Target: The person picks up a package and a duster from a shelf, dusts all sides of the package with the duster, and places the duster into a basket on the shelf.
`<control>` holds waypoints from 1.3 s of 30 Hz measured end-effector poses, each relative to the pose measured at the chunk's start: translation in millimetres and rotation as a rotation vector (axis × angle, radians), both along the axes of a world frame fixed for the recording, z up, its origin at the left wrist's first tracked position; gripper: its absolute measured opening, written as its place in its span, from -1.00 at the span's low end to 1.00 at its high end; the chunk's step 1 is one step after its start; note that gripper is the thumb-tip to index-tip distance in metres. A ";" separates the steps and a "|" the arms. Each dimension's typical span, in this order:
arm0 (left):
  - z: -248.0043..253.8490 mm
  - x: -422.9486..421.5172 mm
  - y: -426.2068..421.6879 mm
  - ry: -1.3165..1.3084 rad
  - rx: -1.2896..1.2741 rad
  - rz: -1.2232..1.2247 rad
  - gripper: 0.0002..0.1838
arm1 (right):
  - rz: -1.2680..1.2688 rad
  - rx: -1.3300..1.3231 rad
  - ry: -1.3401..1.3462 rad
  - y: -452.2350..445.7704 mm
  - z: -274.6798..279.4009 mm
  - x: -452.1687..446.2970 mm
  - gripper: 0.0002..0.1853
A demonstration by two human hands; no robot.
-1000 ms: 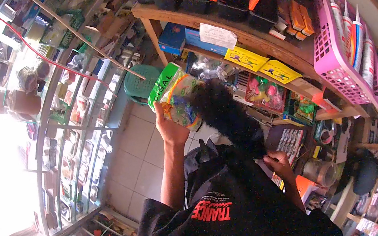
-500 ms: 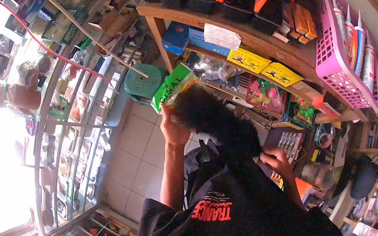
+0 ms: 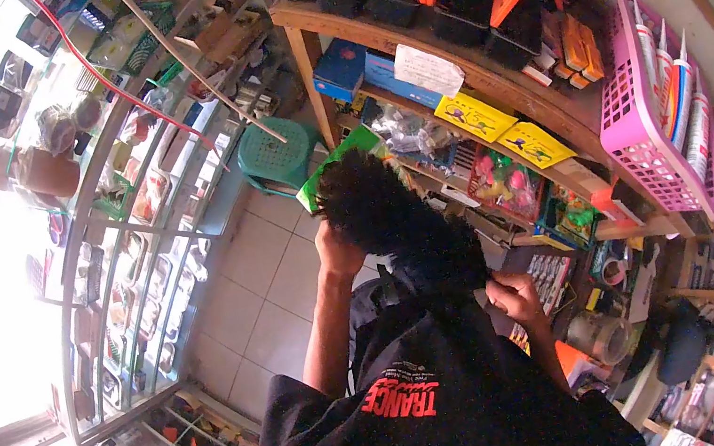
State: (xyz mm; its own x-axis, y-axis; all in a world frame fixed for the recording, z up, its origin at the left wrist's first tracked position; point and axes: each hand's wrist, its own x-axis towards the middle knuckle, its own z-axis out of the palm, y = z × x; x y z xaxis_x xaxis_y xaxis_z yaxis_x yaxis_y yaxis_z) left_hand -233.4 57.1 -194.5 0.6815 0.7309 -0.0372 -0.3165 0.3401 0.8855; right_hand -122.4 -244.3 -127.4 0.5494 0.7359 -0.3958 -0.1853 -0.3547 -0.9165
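Note:
My left hand [image 3: 339,250] is closed on a flat packet with a green top [image 3: 366,138]. Most of the packet is hidden now behind a fluffy black duster [image 3: 399,216]. That duster lies at a slant across the middle of the view, its far end over the packet and near my left fingers. At its near end, my right hand [image 3: 513,296] is curled shut; the handle itself is hidden. Below both hands is the black shirt [image 3: 443,437] with red lettering that I wear.
A green plastic stool [image 3: 273,152] stands beyond the packet. Wooden shelving [image 3: 428,29] carries black bins with orange lids and a pink basket [image 3: 650,123] of sealant tubes. To the left are glass display shelves [image 3: 128,254]. Floor tiles [image 3: 265,268] show between them.
The duster's far end has moved up over the packet, covering the lettering that showed before. My left hand has shifted slightly right and down. The right hand stays at the duster's near end.

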 end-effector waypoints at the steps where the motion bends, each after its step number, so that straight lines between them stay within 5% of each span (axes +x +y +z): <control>1: 1.0 -0.6 3.7 -0.154 -0.329 -0.037 -0.37 | -0.046 0.024 0.012 1.1 -5.8 -2.0 -0.71; 2: 1.8 -0.7 5.5 -0.308 -0.659 -0.076 -0.37 | -0.093 0.047 0.025 1.8 -10.1 -4.0 -0.68; 6: 2.6 5.1 0.2 -0.212 -0.521 -0.065 -0.35 | -0.080 0.062 -0.012 2.6 -14.6 -6.4 -0.70; 12: 24.6 6.0 -0.4 -0.511 -0.676 -0.300 -0.30 | -0.030 -0.025 -0.003 9.1 -1.8 -8.7 -0.72; 13: 47.2 13.4 -8.3 -0.358 -0.565 -0.105 -0.25 | 0.016 -0.012 -0.084 10.1 -2.6 -8.6 -0.73; 15: 37.0 11.3 -7.0 -0.115 -0.118 -0.090 -0.19 | 0.052 -0.016 -0.133 8.6 -9.3 -8.1 -0.75; 16: 35.5 11.0 -3.9 -0.406 -0.630 -0.192 -0.18 | 0.027 -0.033 -0.103 8.1 -12.8 -9.5 -0.75; 19: 38.8 11.1 -4.7 -0.425 -0.640 -0.245 -0.17 | -0.007 -0.057 -0.054 14.9 -8.5 -14.2 -0.76; 22: 62.8 22.3 -13.0 -0.342 -0.518 0.048 -0.18 | 0.021 -0.041 -0.074 19.4 -0.8 -13.2 -0.79; 23: 29.0 11.1 -3.7 -0.346 -0.690 -0.112 -0.21 | 0.026 -0.052 -0.077 16.4 -9.8 -13.0 -0.80; 27: 29.1 10.0 -15.5 -0.405 -0.258 -0.065 -0.43 | 0.090 -0.005 -0.129 21.0 -1.2 -12.8 -0.82; 31: 14.4 9.3 1.4 -0.524 -0.829 -0.262 -0.28 | 0.047 -0.035 -0.105 17.9 -5.1 -14.1 -0.84; 37: 32.6 10.7 -0.7 -0.440 -0.653 -0.288 -0.02 | 0.032 -0.049 -0.071 16.9 -8.5 -14.1 -0.82; 39: 2.2 4.0 -0.4 -0.075 0.119 -0.013 -0.03 | 0.096 -0.029 -0.126 20.5 -1.3 -13.2 -0.78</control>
